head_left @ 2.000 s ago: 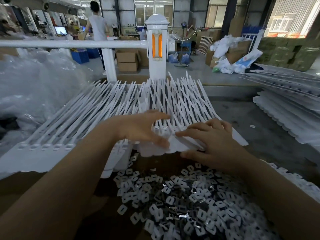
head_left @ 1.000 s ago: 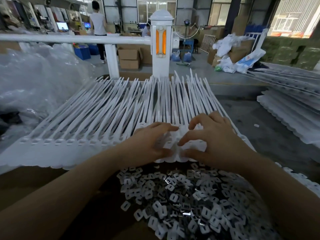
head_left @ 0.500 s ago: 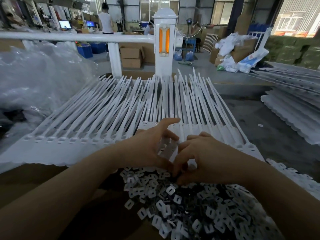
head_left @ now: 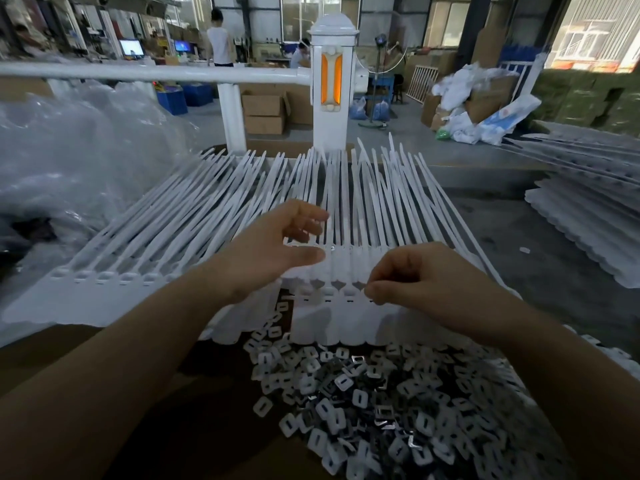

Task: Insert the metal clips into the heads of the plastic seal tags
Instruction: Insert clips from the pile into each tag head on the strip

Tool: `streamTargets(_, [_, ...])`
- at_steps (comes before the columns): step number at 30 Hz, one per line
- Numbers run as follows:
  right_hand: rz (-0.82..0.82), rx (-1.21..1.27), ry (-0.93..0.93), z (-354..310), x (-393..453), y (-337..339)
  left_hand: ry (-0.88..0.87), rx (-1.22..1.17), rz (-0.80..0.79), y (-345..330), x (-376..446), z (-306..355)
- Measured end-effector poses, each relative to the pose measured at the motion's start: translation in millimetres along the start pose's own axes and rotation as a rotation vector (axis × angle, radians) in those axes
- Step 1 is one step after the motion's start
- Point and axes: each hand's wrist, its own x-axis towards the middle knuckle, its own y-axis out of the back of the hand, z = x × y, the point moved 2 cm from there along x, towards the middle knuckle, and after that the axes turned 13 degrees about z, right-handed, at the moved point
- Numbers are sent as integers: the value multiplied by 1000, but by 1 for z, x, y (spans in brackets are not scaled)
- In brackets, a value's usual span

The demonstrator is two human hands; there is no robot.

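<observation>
Rows of white plastic seal tags lie fanned out ahead, heads toward me. The nearest strip of tag heads sits just beyond a pile of small metal clips. My left hand hovers over the heads in a loose C, fingers curved and thumb straight, with nothing visibly held. My right hand is curled, its thumb and forefinger pinching something small, apparently a metal clip, right at the tag heads; the clip itself is mostly hidden.
More tag sheets spread to the left and stacks of them lie on the right. Clear plastic bags bulk at far left. A white post and rail stand behind; people work beyond.
My right hand dipped toward the clip pile, then came back up to the tag heads with its fingertips pinched. My left hand lifted off the tags and opened into a loose curve.
</observation>
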Motion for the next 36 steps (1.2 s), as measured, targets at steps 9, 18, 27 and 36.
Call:
streamTargets(9, [40,20,-144,5,1,-1,-15,422,-312,-4,-3,-13])
streamTargets(18, [106,57,-167,6,1,-5,-168,251,-130,-11,-8,9])
streamTargets(27, [102,129,-147,1,1,-5,-176,-88,5,-28,-20,30])
streamTargets(36, [134,179,-138,-1,0,-6,-179,-105,73,-31,-23,31])
